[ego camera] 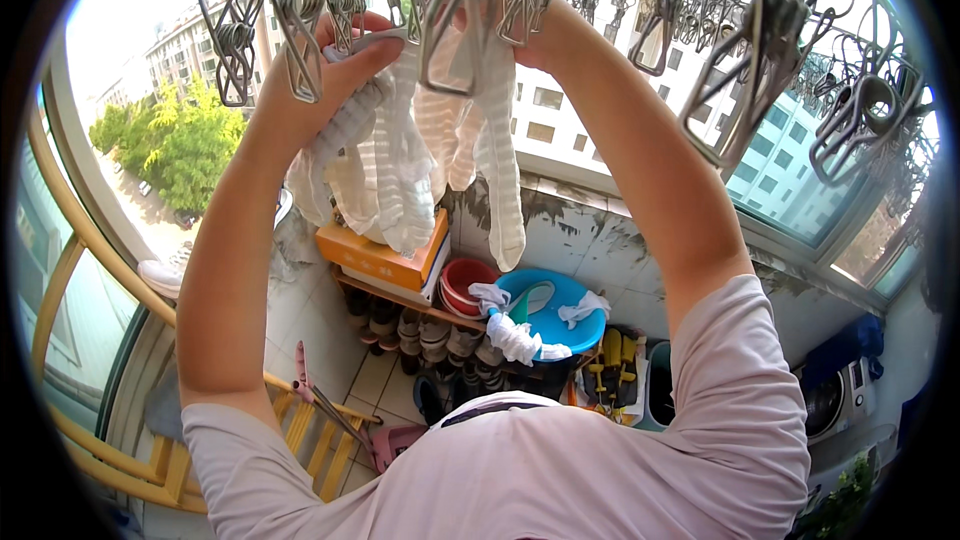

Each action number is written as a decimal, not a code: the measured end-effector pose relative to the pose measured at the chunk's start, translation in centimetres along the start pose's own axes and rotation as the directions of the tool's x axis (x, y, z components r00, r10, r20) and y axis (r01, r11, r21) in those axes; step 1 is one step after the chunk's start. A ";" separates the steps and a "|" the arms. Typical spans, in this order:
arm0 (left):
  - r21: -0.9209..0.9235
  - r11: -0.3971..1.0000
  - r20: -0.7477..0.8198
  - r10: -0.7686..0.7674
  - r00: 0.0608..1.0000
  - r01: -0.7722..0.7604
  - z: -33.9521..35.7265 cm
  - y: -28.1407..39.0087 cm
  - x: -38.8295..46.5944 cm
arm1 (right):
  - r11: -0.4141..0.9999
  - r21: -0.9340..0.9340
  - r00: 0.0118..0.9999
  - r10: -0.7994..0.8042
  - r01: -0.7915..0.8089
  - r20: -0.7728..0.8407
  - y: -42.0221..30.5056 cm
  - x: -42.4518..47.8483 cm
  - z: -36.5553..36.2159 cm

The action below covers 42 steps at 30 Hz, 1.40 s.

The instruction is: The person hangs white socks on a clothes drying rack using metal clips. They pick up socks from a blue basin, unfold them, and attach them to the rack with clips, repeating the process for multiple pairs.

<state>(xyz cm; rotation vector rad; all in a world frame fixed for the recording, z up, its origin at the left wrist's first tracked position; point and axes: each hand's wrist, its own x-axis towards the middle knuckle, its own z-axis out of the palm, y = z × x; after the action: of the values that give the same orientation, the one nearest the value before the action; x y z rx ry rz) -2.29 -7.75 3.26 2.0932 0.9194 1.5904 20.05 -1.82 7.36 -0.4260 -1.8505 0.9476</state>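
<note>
Both arms reach up to a rack of metal wire clips (300, 22) along the top. My left hand (352, 56) grips the pale top of a striped sock (360, 109) between thumb and fingers, just behind the clips. My right hand (536, 34) is raised at the clips beside a long white striped sock (504, 187); its fingers are mostly hidden by clips, so what it holds cannot be told. Several white and pale pink striped socks (405, 195) hang between the hands.
Below are an orange box (390, 259), a red basin (463, 281), a blue basin (581, 330) with white cloths, and a rack of shoes (435, 337). A yellow wooden ladder-like frame (337, 457) and pink dustpan (396, 446) lie lower left. Windows surround the space; a washing machine (847, 397) stands right.
</note>
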 end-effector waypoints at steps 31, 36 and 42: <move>-0.443 0.869 -0.042 -0.266 0.963 0.220 2.2 3.8 -2.0 | 0.965 -0.260 0.961 -0.096 0.027 -0.258 -2.7 -0.3 2.4; -0.426 0.885 -0.004 -0.209 0.978 0.188 0.0 -1.1 -1.6 | 0.991 -0.132 0.968 -0.005 -0.029 -0.252 -3.1 -2.9 2.6; -0.602 0.701 0.071 -0.428 0.901 0.381 0.5 0.1 -6.8 | 0.983 0.036 0.977 0.184 -0.181 -0.106 -2.8 -8.2 2.9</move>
<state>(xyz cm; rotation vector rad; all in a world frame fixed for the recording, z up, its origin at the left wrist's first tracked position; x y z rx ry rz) -2.81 -12.37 -1.69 1.2836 0.6978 1.4679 21.61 -10.11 3.90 -0.6280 -1.7195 1.0502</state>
